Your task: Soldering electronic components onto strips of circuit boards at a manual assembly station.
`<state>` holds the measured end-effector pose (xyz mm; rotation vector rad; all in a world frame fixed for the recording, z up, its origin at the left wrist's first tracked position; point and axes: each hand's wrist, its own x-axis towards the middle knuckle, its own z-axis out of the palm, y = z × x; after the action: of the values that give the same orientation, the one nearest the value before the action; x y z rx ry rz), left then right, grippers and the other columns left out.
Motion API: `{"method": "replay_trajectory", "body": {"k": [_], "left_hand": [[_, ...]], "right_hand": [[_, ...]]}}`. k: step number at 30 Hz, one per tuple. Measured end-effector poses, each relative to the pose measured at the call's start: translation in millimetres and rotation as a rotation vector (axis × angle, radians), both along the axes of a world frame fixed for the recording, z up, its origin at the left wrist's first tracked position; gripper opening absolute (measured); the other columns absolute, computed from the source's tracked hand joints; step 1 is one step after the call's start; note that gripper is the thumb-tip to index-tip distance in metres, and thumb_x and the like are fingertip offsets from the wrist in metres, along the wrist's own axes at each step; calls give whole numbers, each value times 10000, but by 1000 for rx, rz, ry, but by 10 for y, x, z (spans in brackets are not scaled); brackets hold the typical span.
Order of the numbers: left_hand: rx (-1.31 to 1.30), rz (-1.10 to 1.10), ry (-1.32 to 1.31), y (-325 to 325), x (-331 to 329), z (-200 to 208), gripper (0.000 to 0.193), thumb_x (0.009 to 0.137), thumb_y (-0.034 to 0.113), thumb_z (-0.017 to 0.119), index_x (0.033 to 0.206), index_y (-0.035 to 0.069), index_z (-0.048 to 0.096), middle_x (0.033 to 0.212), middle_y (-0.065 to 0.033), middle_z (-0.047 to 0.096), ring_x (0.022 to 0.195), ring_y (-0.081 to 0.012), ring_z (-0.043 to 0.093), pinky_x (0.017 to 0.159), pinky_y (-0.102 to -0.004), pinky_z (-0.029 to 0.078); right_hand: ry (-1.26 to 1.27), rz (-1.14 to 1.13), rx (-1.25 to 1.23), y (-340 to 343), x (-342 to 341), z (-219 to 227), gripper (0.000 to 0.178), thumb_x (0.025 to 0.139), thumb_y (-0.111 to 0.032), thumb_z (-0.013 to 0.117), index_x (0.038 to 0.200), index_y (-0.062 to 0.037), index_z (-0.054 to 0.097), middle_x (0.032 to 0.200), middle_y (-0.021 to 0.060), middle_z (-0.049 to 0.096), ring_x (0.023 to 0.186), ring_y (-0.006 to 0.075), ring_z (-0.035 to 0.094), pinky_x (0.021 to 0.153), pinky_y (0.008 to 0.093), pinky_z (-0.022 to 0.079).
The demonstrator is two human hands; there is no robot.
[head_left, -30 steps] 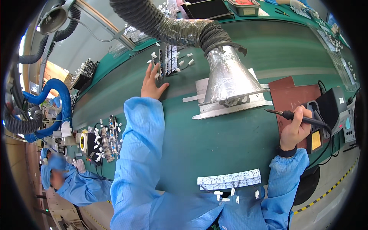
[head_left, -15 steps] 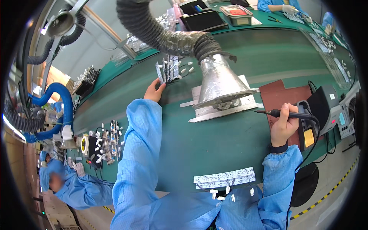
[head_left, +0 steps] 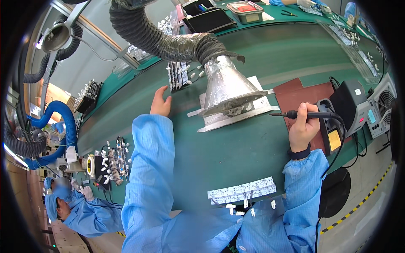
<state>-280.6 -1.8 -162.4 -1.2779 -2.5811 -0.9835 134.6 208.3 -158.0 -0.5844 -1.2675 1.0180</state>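
My left hand (head_left: 161, 102) is open, thumb and fingers apart, just short of a bundle of circuit board strips (head_left: 178, 76) with white connectors on short wires. Nothing is in it. In my right hand (head_left: 303, 128) is a black soldering iron (head_left: 291, 114), its thin tip pointing left beside the metal fume hood (head_left: 230, 86). A pale fixture plate (head_left: 257, 106) lies beneath the hood. Close to my body, at the near table edge, lie white LED-type board strips (head_left: 242, 190) with wires and white connectors hanging over the edge.
A soldering station (head_left: 348, 111) with a yellow sponge (head_left: 334, 140) stands at right, beside a brown mat (head_left: 306, 99). A ribbed duct (head_left: 181, 46) hangs over the green table. More strips (head_left: 118, 162) lie at left, near a co-worker in blue (head_left: 86, 211).
My left hand has drawn back from the bundle of strips and its fingers have come away. My right hand still holds the soldering iron. The whole view has shifted slightly.
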Motion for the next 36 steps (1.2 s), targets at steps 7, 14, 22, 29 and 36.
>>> {"method": "replay_trajectory", "body": {"k": [7,14,22,29,36], "left_hand": [[-9,-314,-285,-439,1702,555,302,841,72,656,1131,-3,619,991,-100,618,891,-229,624,786,-305,480],[-433,-764,-231,-798,2894,584,447,773,168,763,1171,24,620,974,-127,616,866,-270,633,767,-343,514],[-437,-842,-700,-661,2732,566,286,795,121,722,1044,-13,678,866,-59,573,752,-156,533,673,-280,445],[-163,-404,-1281,-442,2634,609,288,894,34,628,1164,-44,564,932,-76,624,744,-101,578,632,-245,466],[14,-372,-1218,-150,2440,307,417,910,49,600,1306,-40,502,977,-101,640,674,-105,540,581,-249,459]], "right_hand": [[-3,-39,58,53,27,14,142,954,-122,593,861,-15,584,778,-20,536,715,54,480,637,216,428],[2,-68,29,11,-49,66,156,938,-135,608,827,-27,595,711,-37,533,666,39,462,592,212,405],[-32,-76,34,-3,21,38,170,944,-145,599,820,-30,583,717,-38,526,669,46,449,597,212,396],[-13,-97,68,20,9,20,164,948,-144,595,834,-25,590,728,-32,533,675,47,460,602,212,403],[50,-34,102,-46,-32,12,126,945,-126,598,891,-12,594,758,-16,545,682,57,485,616,213,428]]}}
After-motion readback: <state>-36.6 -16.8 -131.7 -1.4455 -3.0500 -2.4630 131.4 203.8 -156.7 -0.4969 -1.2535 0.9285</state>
